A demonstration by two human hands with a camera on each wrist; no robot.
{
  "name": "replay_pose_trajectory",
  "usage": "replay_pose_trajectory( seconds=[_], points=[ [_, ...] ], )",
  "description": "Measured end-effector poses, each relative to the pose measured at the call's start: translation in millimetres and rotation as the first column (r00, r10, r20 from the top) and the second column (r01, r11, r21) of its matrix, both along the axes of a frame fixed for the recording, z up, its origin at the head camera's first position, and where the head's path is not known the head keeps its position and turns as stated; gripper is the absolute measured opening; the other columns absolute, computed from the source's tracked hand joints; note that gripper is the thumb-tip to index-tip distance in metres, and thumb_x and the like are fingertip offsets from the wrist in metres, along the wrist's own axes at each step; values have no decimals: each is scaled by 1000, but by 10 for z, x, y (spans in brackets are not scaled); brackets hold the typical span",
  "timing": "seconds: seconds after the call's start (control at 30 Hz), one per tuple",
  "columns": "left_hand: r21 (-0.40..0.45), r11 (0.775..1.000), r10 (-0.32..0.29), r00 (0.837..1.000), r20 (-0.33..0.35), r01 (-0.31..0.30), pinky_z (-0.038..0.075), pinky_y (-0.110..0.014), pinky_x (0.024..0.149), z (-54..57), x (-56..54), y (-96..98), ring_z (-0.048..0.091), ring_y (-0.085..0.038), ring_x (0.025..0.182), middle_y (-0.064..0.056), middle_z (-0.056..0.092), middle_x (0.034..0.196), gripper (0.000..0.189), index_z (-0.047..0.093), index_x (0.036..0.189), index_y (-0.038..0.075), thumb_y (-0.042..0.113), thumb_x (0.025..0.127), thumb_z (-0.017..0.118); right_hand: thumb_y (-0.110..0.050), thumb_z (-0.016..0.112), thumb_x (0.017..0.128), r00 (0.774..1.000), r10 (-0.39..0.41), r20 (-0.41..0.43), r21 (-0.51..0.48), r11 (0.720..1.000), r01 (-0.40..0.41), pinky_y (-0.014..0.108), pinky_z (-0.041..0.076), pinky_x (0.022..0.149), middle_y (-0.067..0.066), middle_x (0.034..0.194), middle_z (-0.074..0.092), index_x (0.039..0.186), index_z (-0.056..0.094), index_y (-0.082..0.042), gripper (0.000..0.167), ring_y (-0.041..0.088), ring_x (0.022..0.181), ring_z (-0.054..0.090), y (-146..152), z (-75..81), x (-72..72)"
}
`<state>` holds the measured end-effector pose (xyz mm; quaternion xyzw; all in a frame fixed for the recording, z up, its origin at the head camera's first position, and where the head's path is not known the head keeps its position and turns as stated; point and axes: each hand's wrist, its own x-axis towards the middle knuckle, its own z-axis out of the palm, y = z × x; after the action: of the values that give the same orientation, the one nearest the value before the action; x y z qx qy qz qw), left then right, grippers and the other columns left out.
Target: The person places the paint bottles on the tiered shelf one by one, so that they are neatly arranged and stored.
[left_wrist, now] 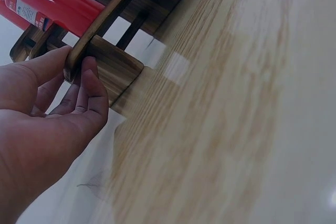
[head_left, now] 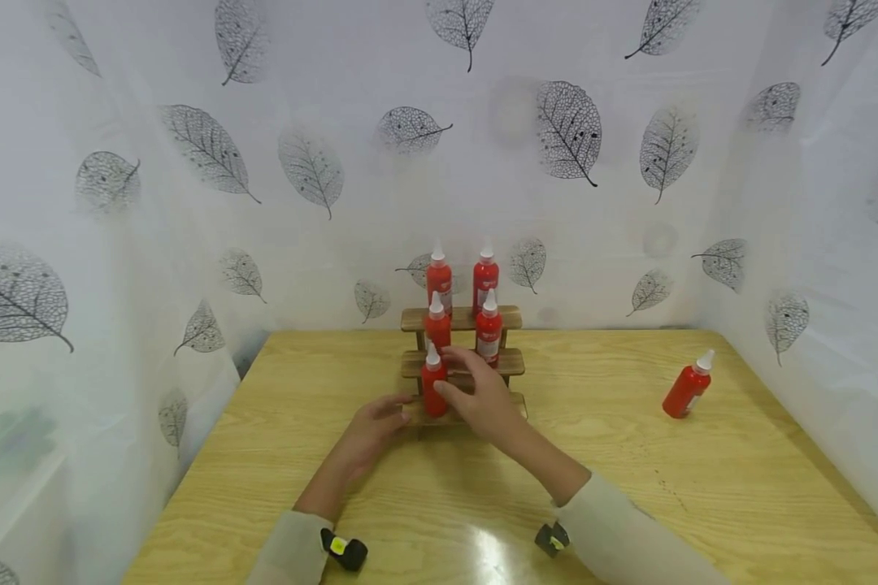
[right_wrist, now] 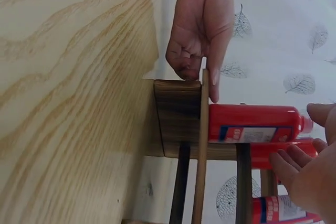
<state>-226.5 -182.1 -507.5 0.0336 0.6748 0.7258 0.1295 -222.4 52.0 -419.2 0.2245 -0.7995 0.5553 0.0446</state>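
A three-tier wooden stand [head_left: 462,363] holds red squeeze bottles with white pointed nozzles. On the lowest tier, at its left, stands the front bottle [head_left: 432,388]. My left hand [head_left: 371,432] pinches the left end of that tier, thumb on the upper side and fingers beneath, as the left wrist view shows. Around the front bottle's upper part, my right hand [head_left: 486,400] has its fingers spread and loosely bent, the thumb close to the neck. In the right wrist view the right fingers [right_wrist: 296,163] are apart from the bottle body [right_wrist: 252,121].
Two bottles stand on the middle tier, including a right one [head_left: 488,333], and two on the top tier, including a right one [head_left: 485,280]. Another red bottle [head_left: 688,388] stands far right on the wooden table [head_left: 600,471]. Leaf-patterned sheeting [head_left: 366,73] encloses the back and sides.
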Motion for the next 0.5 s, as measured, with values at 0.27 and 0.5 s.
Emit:
replay_pose_trajectory(
  seconds=[0.27,0.5],
  points=[
    [-5,1000,0,1000,7,0,52,-34,99,11,6,5,61,-17,110,-16,54,137,43,54,140,0,8,99,61,-37,68,97,994,-107,-29,5,994,107,50,45,111,8,143,58,144,51,-14,55,30,132,55,428,98,123],
    [-3,1000,-4,1000,5,4,52,-35,99,22,17,8,61,-18,110,-16,54,139,42,55,140,0,9,99,62,-32,66,99,967,-239,-85,6,971,241,52,39,115,13,143,56,143,50,-5,54,34,136,50,955,170,194]
  ],
)
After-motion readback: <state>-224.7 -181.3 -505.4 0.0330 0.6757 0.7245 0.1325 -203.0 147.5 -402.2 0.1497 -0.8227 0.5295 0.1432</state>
